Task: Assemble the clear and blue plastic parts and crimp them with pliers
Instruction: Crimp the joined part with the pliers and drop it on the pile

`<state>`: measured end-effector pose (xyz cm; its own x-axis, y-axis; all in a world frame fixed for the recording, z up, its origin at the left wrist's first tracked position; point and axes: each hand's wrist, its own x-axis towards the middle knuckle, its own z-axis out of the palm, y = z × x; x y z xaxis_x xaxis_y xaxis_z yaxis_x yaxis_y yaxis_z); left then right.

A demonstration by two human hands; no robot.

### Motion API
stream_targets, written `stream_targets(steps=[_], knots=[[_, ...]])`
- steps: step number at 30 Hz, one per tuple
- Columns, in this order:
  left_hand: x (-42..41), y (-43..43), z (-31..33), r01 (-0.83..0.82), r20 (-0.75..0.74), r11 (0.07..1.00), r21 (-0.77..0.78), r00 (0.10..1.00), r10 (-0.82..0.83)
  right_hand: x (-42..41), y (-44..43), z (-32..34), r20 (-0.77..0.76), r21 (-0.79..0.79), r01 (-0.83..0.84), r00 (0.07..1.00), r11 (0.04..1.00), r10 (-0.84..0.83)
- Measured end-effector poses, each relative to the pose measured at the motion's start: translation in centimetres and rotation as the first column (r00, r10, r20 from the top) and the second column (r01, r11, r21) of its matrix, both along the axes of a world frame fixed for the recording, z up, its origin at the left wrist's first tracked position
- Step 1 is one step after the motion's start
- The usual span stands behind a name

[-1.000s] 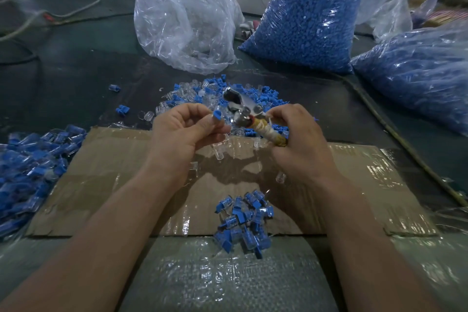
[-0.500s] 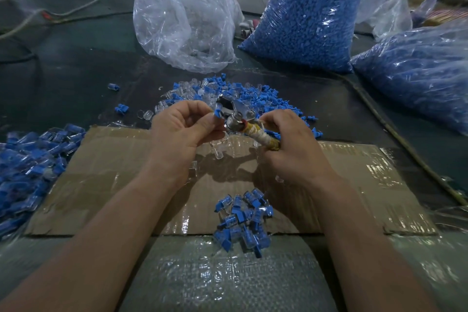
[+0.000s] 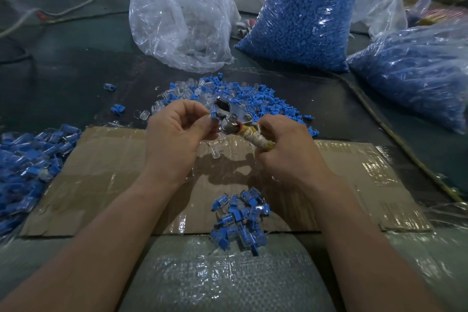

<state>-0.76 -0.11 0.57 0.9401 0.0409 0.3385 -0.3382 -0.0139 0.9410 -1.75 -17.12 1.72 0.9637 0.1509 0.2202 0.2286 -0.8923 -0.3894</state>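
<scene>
Head view: left hand (image 3: 177, 132) pinches a small blue part (image 3: 213, 116) between thumb and fingertips, right at the metal head of the pliers (image 3: 231, 111). Right hand (image 3: 286, 149) is clenched round the pliers' wrapped handle, above the far edge of the cardboard (image 3: 101, 180). Loose pile of clear and blue parts (image 3: 263, 102) lies on the counter (image 3: 63, 83) just behind the hands, and a heap of assembled pieces (image 3: 239, 220) sits at the cardboard's near edge
</scene>
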Motion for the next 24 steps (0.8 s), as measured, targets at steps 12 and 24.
stream_targets(steps=[12,24], knots=[[-0.1,0.1,0.2,-0.006,-0.022,1.0,-0.016,1.0,0.005,0.2,-0.2,-0.4,0.006,0.026,-0.007,1.0,1.0,0.007],[-1.3,0.7,1.2,0.427,-0.257,0.9,0.086,0.882,-0.394,1.5,-5.3,-0.6,-0.062,0.089,0.448,0.894,0.89,-0.444]])
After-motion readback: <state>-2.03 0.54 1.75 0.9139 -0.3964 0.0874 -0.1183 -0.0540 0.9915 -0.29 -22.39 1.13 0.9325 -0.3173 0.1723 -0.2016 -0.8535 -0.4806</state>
